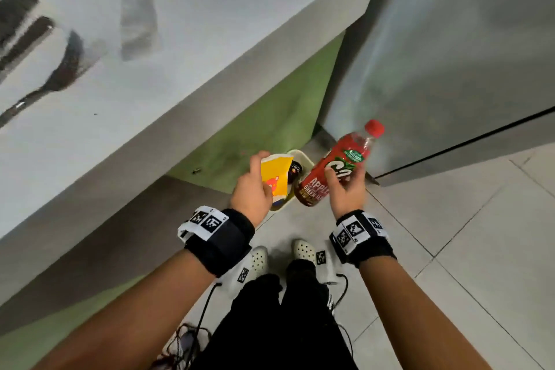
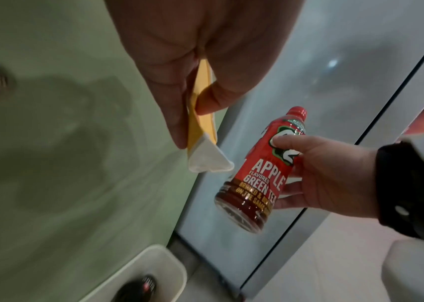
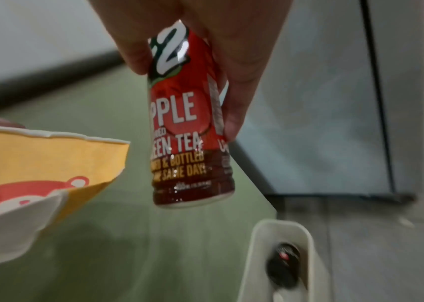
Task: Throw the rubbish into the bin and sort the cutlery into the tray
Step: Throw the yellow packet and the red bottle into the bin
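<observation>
Cup (image 1: 274, 177) left of bottle (image 1: 333, 171), both above the bin (image 1: 303, 156) beside the counter (image 1: 180, 48).

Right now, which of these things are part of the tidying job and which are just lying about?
Part of the job:
- bottle, held by right hand
- paper cup, held by left hand
- bin
- cutlery on the counter

Just lying about:
- cables on the floor

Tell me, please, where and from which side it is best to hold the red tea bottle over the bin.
Probably as the right hand holds it now: round the labelled middle of the red tea bottle, from the side, thumb opposite fingers. The body is a straight cylinder, and its base tilts down toward the white bin, so letting go should drop it in.
</observation>
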The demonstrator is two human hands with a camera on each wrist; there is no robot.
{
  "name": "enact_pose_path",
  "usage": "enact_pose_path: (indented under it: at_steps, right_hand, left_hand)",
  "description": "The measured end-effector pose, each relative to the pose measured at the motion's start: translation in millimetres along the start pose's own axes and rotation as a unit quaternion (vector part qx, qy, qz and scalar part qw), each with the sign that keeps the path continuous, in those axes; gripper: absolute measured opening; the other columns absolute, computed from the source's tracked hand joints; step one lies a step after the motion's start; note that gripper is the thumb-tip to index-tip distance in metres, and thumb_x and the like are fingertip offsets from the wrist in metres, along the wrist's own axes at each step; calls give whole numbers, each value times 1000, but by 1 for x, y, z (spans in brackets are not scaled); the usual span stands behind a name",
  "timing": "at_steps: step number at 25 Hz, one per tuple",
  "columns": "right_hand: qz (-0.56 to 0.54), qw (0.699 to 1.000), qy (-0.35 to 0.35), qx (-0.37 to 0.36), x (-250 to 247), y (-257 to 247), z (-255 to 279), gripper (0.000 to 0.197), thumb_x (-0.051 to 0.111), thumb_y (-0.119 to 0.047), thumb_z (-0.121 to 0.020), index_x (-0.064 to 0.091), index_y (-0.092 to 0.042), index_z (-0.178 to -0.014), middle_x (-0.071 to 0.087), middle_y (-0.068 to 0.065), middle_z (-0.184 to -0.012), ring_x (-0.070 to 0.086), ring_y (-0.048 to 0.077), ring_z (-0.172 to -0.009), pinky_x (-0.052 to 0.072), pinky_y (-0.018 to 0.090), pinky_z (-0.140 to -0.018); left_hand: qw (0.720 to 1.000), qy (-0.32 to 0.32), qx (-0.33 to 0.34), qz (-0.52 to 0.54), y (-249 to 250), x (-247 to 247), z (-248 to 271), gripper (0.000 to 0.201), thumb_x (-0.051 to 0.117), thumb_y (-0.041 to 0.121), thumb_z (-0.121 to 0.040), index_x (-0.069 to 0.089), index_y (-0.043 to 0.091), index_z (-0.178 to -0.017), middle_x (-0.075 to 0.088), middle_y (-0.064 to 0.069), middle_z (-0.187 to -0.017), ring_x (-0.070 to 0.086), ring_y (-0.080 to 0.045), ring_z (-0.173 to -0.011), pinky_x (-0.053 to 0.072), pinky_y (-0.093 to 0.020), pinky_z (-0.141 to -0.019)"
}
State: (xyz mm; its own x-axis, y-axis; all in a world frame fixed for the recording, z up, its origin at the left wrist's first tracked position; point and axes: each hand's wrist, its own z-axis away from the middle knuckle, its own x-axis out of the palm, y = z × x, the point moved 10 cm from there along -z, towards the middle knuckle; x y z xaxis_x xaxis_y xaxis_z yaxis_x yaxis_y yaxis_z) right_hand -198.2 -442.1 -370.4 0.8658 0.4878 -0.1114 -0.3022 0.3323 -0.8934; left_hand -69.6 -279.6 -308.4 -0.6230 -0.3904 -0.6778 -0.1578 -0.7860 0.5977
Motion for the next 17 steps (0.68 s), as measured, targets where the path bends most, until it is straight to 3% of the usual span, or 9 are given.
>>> enact_pose_path:
  at_steps: [2, 5, 12, 15, 17]
  right_hand:
    - [10, 998, 9, 66, 16, 65, -28, 53, 64, 0, -83, 40, 4, -130, 58, 26, -125, 55, 19, -99, 46, 36, -97]
    - [41, 990, 5, 132, 45, 155, -72, 55, 68, -6, -81, 41, 0, -129, 60, 21, -124, 60, 26, -103, 46, 32, -90]
    - [95, 969, -5, 229, 92, 300, -148, 55, 69, -19, -81, 43, -3, -127, 62, 17, -124, 61, 32, -111, 48, 35, -92]
    - [105, 961, -20, 254, 104, 328, -162, 53, 69, -22, -81, 46, -4, -126, 63, 15, -123, 62, 30, -109, 49, 22, -82]
    - [123, 952, -42, 278, 106, 336, -160, 48, 67, -24, -83, 51, -5, -124, 65, 12, -118, 66, 29, -96, 45, 4, -58]
  left_hand:
    - [999, -23, -31, -30, -37, 48, -38, 58, 43, -3, -87, 30, 18, -140, 57, -19, -88, 61, -41, -91, 41, -35, -67]
    - [995, -44, -48, -80, -84, 117, -96, 59, 43, -3, -88, 30, 18, -140, 65, -24, -106, 62, -40, -97, 49, -41, -77]
    - [981, -47, -55, -181, -170, 223, -192, 60, 37, -1, -86, 28, 20, -141, 64, -23, -111, 64, -40, -94, 52, -45, -80]
    - [975, -70, -55, -202, -188, 250, -214, 63, 40, 3, -87, 23, 25, -144, 64, -22, -112, 64, -38, -97, 51, -43, -83]
    - [978, -96, -56, -177, -194, 261, -218, 68, 50, 9, -86, 23, 25, -146, 58, -20, -126, 60, -37, -109, 49, -43, -94]
